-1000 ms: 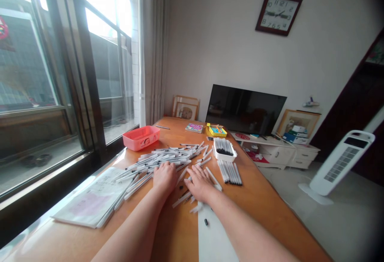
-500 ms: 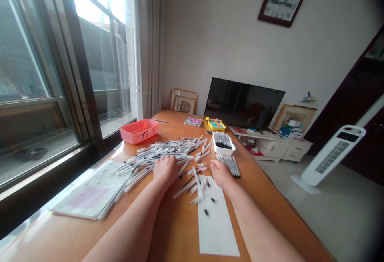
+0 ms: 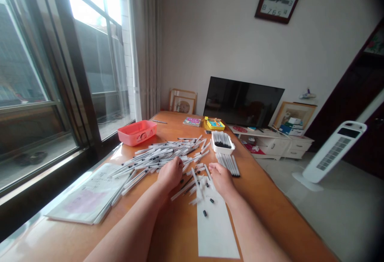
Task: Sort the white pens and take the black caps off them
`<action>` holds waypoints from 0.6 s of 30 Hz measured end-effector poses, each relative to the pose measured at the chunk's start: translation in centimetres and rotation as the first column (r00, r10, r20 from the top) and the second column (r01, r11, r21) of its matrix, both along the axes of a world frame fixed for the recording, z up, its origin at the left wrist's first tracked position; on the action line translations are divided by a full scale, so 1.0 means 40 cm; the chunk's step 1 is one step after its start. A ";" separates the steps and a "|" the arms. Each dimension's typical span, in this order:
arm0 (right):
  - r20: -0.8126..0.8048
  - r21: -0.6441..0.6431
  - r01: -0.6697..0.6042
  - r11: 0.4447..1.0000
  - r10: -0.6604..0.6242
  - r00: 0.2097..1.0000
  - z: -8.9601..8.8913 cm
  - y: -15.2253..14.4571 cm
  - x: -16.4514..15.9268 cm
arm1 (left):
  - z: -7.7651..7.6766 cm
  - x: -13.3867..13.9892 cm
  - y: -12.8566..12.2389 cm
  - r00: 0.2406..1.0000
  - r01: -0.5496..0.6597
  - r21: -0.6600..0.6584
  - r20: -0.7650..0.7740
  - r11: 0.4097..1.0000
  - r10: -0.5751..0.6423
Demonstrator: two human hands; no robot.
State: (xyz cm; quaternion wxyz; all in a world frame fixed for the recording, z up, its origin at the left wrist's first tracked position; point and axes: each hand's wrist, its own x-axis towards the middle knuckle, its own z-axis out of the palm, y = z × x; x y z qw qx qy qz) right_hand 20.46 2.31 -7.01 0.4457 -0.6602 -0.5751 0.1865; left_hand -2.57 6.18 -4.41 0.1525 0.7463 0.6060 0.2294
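My left hand (image 3: pixel 171 174) is closed at the near right edge of a heap of clear pens with black parts (image 3: pixel 162 152); what its curled fingers hold, if anything, is hidden. My right hand (image 3: pixel 222 179) pinches a pale pen barrel (image 3: pixel 207 171), which slants at its fingertips. Between and below the hands, loose clear barrels and caps (image 3: pixel 197 182) lie partly over a white paper strip (image 3: pixel 216 230). Several small black plugs (image 3: pixel 212 201) rest on that strip. Beside my right hand, a row of pens (image 3: pixel 229 165) lies side by side on the table.
A white tray (image 3: pixel 223 150) of pens stands beyond the row. A red plastic basket (image 3: pixel 136 134) is at the left, above a stack of papers (image 3: pixel 81 198). Farther back on the table (image 3: pixel 177 230) are a colourful booklet (image 3: pixel 192 122) and a yellow box (image 3: pixel 215 124).
My left hand has moved slightly right, away from the heap, and its fingers have curled in. A pale barrel now shows at my right fingertips, where a thin dark stick was.
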 end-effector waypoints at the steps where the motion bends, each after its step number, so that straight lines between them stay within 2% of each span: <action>1: -0.004 0.004 -0.022 1.000 0.022 1.000 0.000 -0.003 -0.005 | -0.004 0.003 0.001 0.999 0.015 -0.001 0.040 1.000 -0.015; 6: -0.051 0.071 -0.036 0.997 0.039 0.998 0.019 -0.013 -0.025 | -0.013 0.010 0.008 0.967 0.119 -0.001 0.226 0.993 -0.116; 8: -0.148 0.066 -0.014 0.998 0.024 0.989 0.032 -0.017 -0.030 | -0.010 0.013 0.006 0.937 0.168 0.021 0.306 0.985 -0.167; 10: -0.336 0.041 -0.005 0.999 0.019 0.942 0.046 -0.022 -0.035 | -0.006 0.018 0.002 0.896 0.214 0.048 0.389 0.976 -0.216; 13: -0.644 0.025 -0.041 0.999 0.047 0.763 0.068 -0.032 -0.041 | -0.001 0.027 -0.007 0.828 0.278 0.039 0.496 0.960 -0.260; 15: -0.769 0.054 -0.088 0.995 0.097 0.632 0.083 -0.039 -0.042 | 0.003 0.030 -0.013 0.773 0.326 -0.008 0.577 0.945 -0.261; 17: -0.843 0.093 -0.120 0.988 0.142 0.518 0.096 -0.045 -0.042 | 0.014 0.029 -0.020 0.681 0.378 -0.066 0.696 0.924 -0.229; 18: -0.871 0.107 -0.125 0.986 0.154 0.467 0.102 -0.047 -0.041 | 0.021 0.027 -0.023 0.612 0.400 -0.084 0.766 0.913 -0.197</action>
